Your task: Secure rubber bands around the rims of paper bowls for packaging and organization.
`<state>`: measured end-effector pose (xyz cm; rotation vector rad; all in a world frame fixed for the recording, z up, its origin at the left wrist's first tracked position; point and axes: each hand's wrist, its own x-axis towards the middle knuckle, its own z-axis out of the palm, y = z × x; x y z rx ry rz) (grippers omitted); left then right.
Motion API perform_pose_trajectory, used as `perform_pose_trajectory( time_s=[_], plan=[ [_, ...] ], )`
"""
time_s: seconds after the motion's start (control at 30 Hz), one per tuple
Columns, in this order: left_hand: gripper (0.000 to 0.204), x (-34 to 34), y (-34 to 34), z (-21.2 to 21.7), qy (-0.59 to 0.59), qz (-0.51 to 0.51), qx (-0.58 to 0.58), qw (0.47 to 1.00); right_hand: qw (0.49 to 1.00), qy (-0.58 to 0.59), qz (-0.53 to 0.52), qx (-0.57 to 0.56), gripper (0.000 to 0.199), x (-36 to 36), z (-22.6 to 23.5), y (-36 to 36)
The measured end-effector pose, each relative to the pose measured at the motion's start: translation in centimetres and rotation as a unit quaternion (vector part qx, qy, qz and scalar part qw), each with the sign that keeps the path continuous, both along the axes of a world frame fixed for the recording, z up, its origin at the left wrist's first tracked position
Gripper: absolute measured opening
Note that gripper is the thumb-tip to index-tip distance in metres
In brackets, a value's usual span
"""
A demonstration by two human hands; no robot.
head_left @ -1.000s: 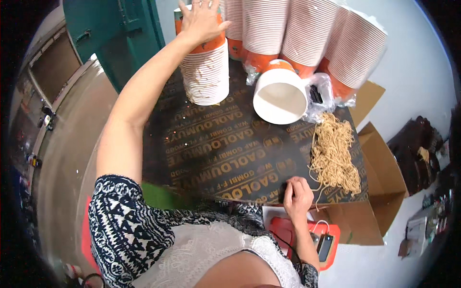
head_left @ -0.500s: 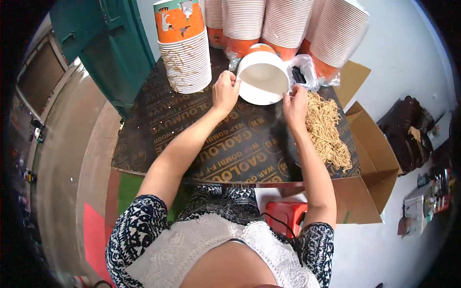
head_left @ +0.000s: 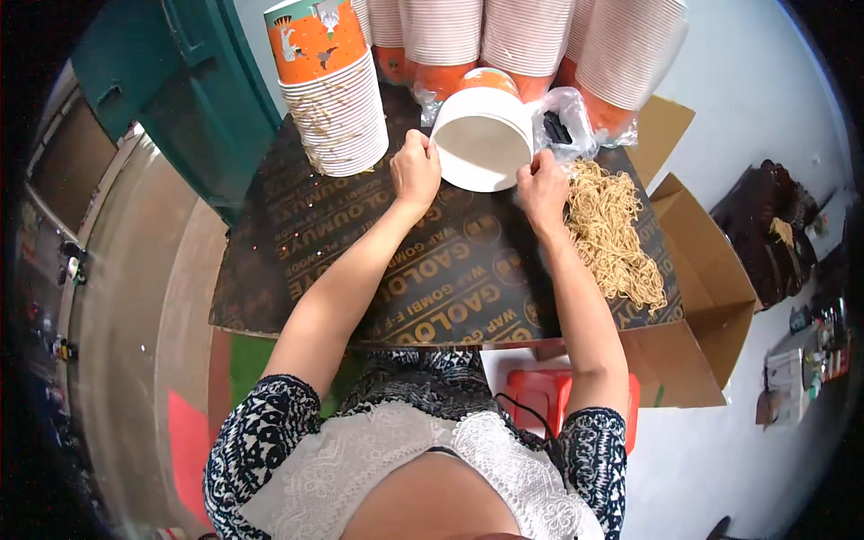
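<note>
Both hands pinch the rim of a white paper bowl tipped on its side at the board's far edge: left hand, right hand. It looks light and crushable, best held at the rim. Tan strings lie right; stacked cups stand left.

An open brown cardboard box stands at the right edge of a dark board bearing gold lettering. A clear plastic bag lies at the far side. Orange printed cups are stacked at the left.
</note>
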<state>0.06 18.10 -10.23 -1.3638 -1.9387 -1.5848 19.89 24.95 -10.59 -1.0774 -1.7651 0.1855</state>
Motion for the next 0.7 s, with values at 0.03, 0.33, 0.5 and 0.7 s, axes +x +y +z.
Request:
perform_pose_trajectory(
  time_s=[0.03, 0.33, 0.5, 0.7],
  plan=[
    [0.014, 0.0, 0.0, 0.1, 0.003, -0.007, -0.008, 1.0, 1.0, -0.001, 0.0, -0.002, 0.012, 0.1, 0.2, -0.1],
    [0.028, -1.0, 0.0, -0.4, 0.008, -0.079, 0.004, 0.997, 0.995, 0.016, 0.079, -0.057, 0.018, 0.6, 0.7, -1.1],
    [0.031, -2.8, -1.3, -0.4, -0.09, -0.117, -0.076, 0.986, 0.869, 0.202, 0.348, -0.287, 0.031, 1.5, 2.8, -4.9],
    [0.04, -4.1, -6.9, 4.3, -0.248, -0.313, -0.108, 0.91, 0.875, 0.208, 0.33, -0.286, 0.024, 10.6, 3.2, -1.0]
  ],
)
